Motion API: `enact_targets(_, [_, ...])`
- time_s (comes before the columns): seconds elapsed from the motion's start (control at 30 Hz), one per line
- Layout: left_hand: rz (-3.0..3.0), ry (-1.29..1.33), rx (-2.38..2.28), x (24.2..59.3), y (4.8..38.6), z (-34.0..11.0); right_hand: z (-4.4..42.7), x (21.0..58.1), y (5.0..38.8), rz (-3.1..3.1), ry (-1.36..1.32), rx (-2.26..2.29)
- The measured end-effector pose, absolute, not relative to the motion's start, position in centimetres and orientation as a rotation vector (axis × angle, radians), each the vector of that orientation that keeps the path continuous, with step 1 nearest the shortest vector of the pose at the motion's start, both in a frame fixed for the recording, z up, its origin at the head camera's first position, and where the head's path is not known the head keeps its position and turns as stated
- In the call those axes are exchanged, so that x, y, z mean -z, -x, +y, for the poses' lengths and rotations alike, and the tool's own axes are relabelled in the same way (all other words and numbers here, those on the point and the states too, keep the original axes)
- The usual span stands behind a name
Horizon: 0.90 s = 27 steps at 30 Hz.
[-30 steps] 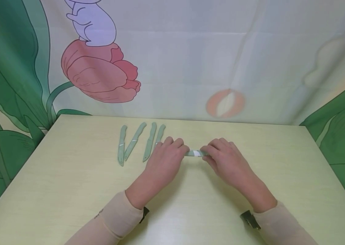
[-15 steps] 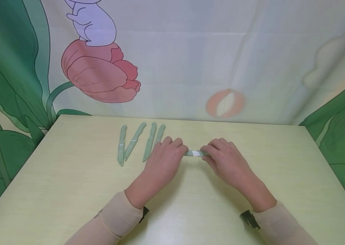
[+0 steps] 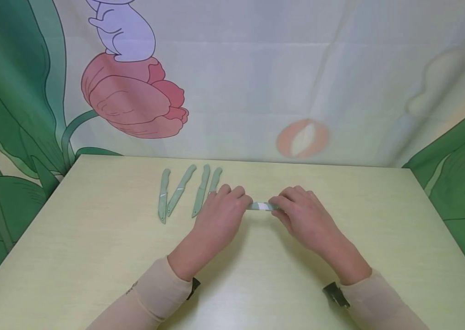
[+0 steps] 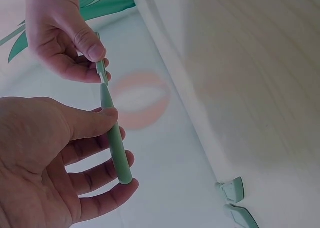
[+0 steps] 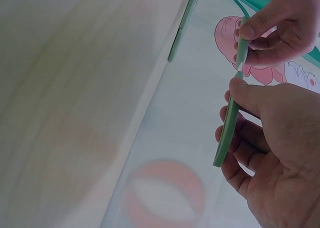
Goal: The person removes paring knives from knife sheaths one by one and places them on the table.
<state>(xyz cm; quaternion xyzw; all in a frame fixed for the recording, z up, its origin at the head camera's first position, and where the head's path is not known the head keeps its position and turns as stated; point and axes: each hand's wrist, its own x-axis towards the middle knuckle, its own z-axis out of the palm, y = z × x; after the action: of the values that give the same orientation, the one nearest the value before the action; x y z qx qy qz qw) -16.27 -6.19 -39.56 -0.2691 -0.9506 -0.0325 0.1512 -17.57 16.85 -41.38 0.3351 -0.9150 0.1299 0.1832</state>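
Between both hands, above the table, is a pale green knife point(image 3: 263, 206) held level, a short white stretch of blade point(image 4: 104, 79) showing. My left hand point(image 3: 223, 217) pinches its rounded handle point(image 4: 119, 155) between thumb and fingers. At the other end, my right hand point(image 3: 308, 217) grips the green blade cover point(image 5: 229, 125), thumb on one side and fingers behind. Further left, several similar green knives lie on the table, among them a leftmost knife point(image 3: 164, 196) and a slanted knife point(image 3: 181, 189). The rightmost lying knife point(image 3: 215, 179) is partly hidden behind my left hand.
The pale wooden table point(image 3: 92, 256) ends at the back against a printed curtain point(image 3: 236, 91) with flowers and a rabbit. Beige sleeves point(image 3: 166, 288) with dark straps cover both forearms.
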Motion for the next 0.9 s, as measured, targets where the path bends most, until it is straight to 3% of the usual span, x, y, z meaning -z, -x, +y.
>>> enact_targets(0.9, [-2.712,0.768,0.089,39.55,16.30,-6.40,17.05,41.35,17.66,-2.574,-0.937,-0.357])
